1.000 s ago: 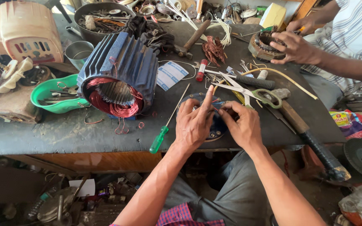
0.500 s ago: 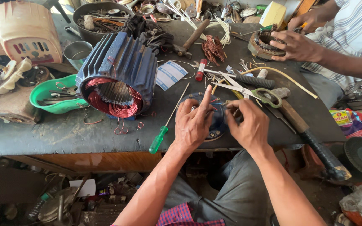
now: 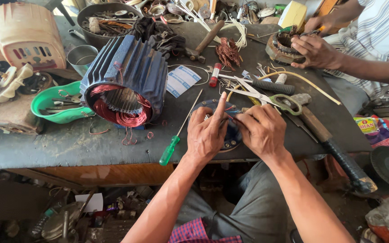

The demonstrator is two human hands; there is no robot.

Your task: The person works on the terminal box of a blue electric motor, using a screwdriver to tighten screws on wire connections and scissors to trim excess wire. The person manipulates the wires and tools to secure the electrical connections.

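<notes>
Right now, in the head view, both hands work over a round blue motor end cover [image 3: 231, 128] lying flat near the front edge of the bench [image 3: 46, 146]. The left hand [image 3: 208, 135] rests on the cover with its fingers curled and the forefinger stretched out straight; the right hand [image 3: 263, 129] pinches something thin at the cover's top, seemingly fine wire, though it is too small to tell. Neither hand is spread wide.

As a judgement: the cover sits close to the bench edge, so a hard push could slide it off. The green-handled scissors [image 3: 273, 98] lie open just beyond the right knuckles and could nick them. The green-handled screwdriver [image 3: 178, 132] beside the left wrist could be knocked and roll off. Loose copper ends trail from the blue ribbed stator [image 3: 127, 74] to the left and could snag a sleeve or arm.

Against the frames before, little differs: both hands keep their place on the cover, the fingers shifting only slightly. A co-worker's hand [image 3: 314, 50] at the far right stays on a second winding [image 3: 281, 45].
</notes>
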